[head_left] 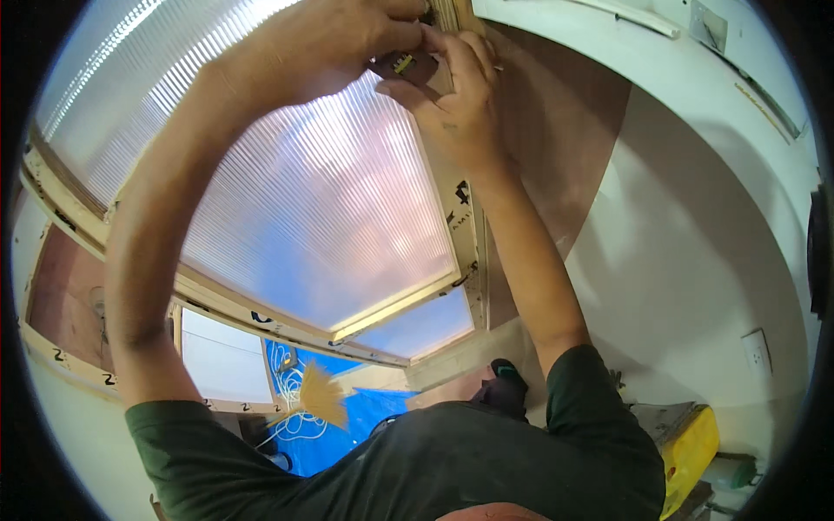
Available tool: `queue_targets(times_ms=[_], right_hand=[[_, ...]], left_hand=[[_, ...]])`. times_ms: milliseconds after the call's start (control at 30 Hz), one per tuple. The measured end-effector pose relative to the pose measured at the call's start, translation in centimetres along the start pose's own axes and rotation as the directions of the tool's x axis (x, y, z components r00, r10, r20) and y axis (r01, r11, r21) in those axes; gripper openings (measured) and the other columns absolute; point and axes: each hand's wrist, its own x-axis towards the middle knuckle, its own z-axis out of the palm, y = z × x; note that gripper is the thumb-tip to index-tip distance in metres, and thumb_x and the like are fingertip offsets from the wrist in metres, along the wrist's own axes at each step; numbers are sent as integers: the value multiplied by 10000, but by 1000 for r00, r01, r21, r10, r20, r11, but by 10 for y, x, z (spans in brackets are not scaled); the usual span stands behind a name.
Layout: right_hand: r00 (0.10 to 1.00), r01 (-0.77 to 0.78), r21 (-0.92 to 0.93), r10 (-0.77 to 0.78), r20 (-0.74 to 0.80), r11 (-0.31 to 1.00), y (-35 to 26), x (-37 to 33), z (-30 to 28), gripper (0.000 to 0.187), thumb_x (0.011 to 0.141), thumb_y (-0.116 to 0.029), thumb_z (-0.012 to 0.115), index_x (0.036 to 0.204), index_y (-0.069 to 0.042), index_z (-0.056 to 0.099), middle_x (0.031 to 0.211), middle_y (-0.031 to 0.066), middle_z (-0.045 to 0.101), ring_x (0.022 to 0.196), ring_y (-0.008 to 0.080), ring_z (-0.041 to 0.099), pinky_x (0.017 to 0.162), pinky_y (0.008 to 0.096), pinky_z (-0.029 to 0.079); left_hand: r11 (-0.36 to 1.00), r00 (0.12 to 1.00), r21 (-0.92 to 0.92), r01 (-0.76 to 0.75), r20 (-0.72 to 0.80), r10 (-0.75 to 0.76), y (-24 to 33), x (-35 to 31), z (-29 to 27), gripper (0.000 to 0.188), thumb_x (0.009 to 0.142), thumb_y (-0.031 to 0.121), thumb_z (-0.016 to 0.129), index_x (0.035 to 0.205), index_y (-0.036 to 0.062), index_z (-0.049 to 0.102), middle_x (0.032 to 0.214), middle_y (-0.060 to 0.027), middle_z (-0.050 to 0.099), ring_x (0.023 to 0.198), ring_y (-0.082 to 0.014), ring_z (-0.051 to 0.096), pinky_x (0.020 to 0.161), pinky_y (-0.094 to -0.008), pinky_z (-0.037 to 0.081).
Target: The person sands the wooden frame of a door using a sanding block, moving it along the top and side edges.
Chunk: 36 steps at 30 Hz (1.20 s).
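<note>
Both my arms are raised to the top of the view, where my hands meet beside a wooden frame. A small dark object with a yellow patch [403, 64] sits between my hands; its exact kind does not show. My right hand [465, 91] grips it, with the thumb below and the fingers bent above. My left hand [334, 43] is closed just left of it, fingertips curled towards my right fingers; whatever they pinch is hidden. Behind my hands is a ribbed translucent panel [321, 200] set in a pale wooden frame [395, 308] with black marks.
A brown board [556, 122] and a white wall [686, 252] with an outlet [757, 352] stand to the right. Down below lie a blue sheet [373, 412], a straw broom [321, 398] and a white cord [300, 427]. A yellow item [692, 451] stands at lower right.
</note>
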Motion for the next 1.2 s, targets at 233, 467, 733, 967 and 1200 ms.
queue_targets(times_ms=[233,467,733,967,1200], right_hand=[[986,25,-65,-35,-163,998,13,-25,15,680,687,-240,989,1238,-45,643,999,113,684,897,309,690,790,445,562],[975,-215,-60,218,39,975,0,-75,6,679,783,-267,934,1308,6,601,1239,186,619,1151,331,627,961,463,520],[965,-257,13,257,-57,966,7,-139,-3,626,691,-189,996,1192,-17,662,1038,77,690,953,246,657,853,395,525],[940,-336,-155,340,2,929,-2,-198,-21,597,697,-128,973,1192,-22,657,1064,110,697,988,300,675,897,422,516],[911,-393,-227,411,36,891,2,-259,-29,676,700,-139,962,1275,-7,632,1136,159,704,1038,370,662,929,443,508]], left_hand=[[989,989,27,-146,6,146,7,11,13,182,997,119,649,1105,131,796,1198,-11,707,1095,-176,588,1039,-386,522],[989,977,-95,-118,166,132,43,2,18,187,980,210,679,1103,178,815,1246,15,697,1161,-171,564,1028,-337,498],[951,915,-59,-305,261,309,75,5,41,183,970,184,647,1037,166,816,1224,26,700,1182,-175,552,1025,-341,486],[936,878,-65,-347,328,348,115,5,100,189,955,200,668,1062,151,816,1331,14,686,1188,-185,578,929,-293,473],[918,898,-32,-394,199,392,165,0,151,374,963,311,676,1263,102,752,1573,-65,545,1382,-236,514,1045,-329,449]])
